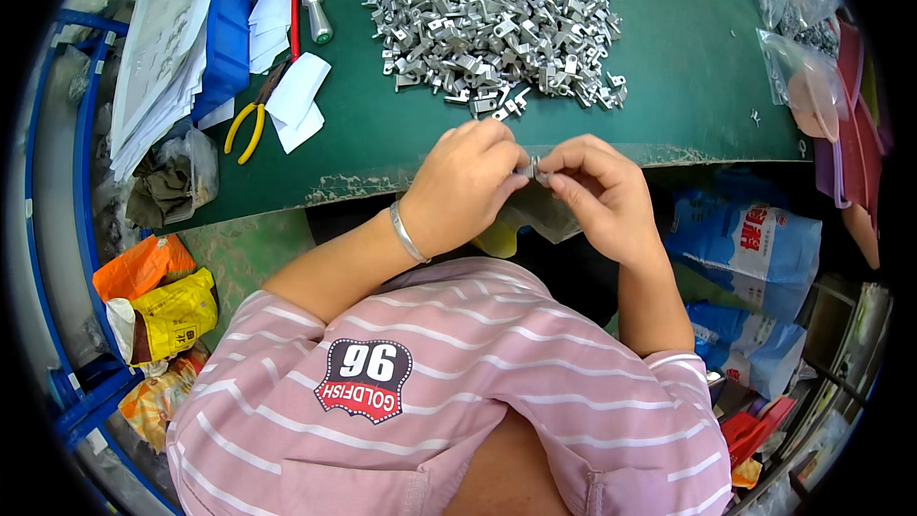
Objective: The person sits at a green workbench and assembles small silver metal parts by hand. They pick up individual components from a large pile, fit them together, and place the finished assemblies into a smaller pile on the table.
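Note:
Just past the near edge of the green table, my left hand (465, 186) and my right hand (608, 199) meet, fingertips almost touching. Pinched between them is a small silver metal bracket (534, 169), partly covered by the fingers; whether it is one piece or two I cannot make out. Thumb and forefinger are closed on it in both hands. Beyond the hands lies a big heap of similar metal brackets (497, 24), a few of them loose at its near side.
Yellow-handled pliers (250, 129), paper slips (298, 96) and a metal-shafted tool (313, 0) lie on the green table (688, 67) at left. A blue bin (225, 57) with papers stands beside them. Clear plastic bags (798, 67) sit at right. Blue bags (750, 244) are below.

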Demonstrator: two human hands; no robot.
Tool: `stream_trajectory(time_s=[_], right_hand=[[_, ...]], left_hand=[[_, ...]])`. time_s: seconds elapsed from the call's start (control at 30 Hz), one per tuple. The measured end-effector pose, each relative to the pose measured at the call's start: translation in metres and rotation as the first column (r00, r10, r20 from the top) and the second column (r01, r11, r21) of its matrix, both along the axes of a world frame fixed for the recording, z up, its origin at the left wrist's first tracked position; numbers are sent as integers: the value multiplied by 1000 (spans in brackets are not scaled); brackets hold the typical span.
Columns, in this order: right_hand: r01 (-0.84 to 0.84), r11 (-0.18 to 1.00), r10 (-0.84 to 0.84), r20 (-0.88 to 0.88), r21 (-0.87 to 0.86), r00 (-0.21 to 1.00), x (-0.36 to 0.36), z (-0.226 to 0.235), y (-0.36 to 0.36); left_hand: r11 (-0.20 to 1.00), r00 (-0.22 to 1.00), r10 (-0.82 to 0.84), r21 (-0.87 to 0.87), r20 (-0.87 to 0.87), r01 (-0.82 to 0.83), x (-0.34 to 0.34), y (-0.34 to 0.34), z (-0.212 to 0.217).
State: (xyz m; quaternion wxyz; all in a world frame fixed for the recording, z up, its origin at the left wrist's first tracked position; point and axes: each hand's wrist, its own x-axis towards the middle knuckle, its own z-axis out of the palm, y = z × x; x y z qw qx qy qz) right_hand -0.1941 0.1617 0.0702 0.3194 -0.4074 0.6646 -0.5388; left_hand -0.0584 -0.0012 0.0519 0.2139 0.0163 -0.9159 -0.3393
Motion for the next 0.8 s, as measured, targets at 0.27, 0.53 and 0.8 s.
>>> stream_trajectory(time_s=[0.27, 0.53, 0.8], right_hand=[[-2, 998, 24, 372, -60, 928, -3, -12, 7], [76, 976, 13, 403, -203, 915, 2, -11, 6], [-82, 994, 104, -371, 76, 923, -8, 14, -1]], left_hand=[[1000, 998, -16, 21, 67, 15, 20, 2, 10], [994, 993, 107, -1, 46, -107, 17, -14, 16], [975, 978, 207, -87, 8, -206, 6, -20, 9]])
